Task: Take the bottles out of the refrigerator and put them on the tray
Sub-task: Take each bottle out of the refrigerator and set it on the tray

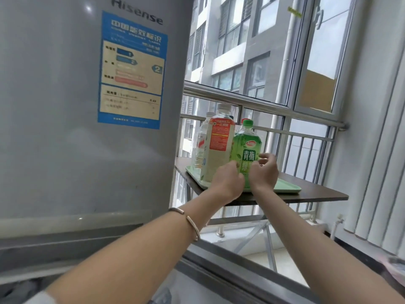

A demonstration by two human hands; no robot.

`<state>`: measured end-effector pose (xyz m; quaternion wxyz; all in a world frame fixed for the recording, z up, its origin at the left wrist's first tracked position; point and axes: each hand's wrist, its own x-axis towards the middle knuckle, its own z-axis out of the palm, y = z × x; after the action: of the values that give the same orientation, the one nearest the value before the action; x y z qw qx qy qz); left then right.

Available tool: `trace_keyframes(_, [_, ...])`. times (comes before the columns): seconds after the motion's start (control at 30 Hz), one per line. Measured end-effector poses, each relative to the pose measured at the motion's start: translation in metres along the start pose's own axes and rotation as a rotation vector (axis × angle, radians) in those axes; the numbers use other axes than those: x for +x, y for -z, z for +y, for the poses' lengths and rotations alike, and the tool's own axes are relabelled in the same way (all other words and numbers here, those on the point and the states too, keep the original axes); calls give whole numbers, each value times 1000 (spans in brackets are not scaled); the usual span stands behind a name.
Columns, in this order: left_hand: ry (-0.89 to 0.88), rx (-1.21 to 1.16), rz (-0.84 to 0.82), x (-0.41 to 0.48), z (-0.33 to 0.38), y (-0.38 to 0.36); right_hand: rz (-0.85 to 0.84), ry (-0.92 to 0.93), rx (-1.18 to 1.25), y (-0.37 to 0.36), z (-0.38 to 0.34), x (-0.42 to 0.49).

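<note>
A green bottle with a green cap stands on the pale green tray. My left hand rests against its lower left side. To the right of the label, my right hand hovers with fingers apart, close to the bottle. Left of the green bottle stands a taller bottle with an orange label and a white cap. Clear bottles stand behind it, partly hidden. A red cap shows behind the green one. The grey refrigerator fills the left, with its door closed.
The tray lies on a dark folding table right of the fridge. A steel railing and windows run behind it. White vertical blinds hang at the right. A metal sill crosses below my arms.
</note>
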<state>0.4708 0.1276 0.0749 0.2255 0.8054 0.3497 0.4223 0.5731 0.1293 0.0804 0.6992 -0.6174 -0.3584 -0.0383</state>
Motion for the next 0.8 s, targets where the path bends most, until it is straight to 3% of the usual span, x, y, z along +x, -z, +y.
trace_keyframes(0.2, [53, -41, 127, -71, 15, 62, -153, 170, 129, -8, -52, -88])
trace_keyframes(0.4, [182, 130, 272, -171, -22, 134, -417, 230, 204, -31, -81, -207])
trace_keyframes(0.57, [394, 254, 209, -246, -96, 189, -757, 185, 101, -74, -75, -309])
trace_keyframes(0.8, [686, 360, 90, -320, -248, 227, -1188, 3, -110, -157, -9, -427])
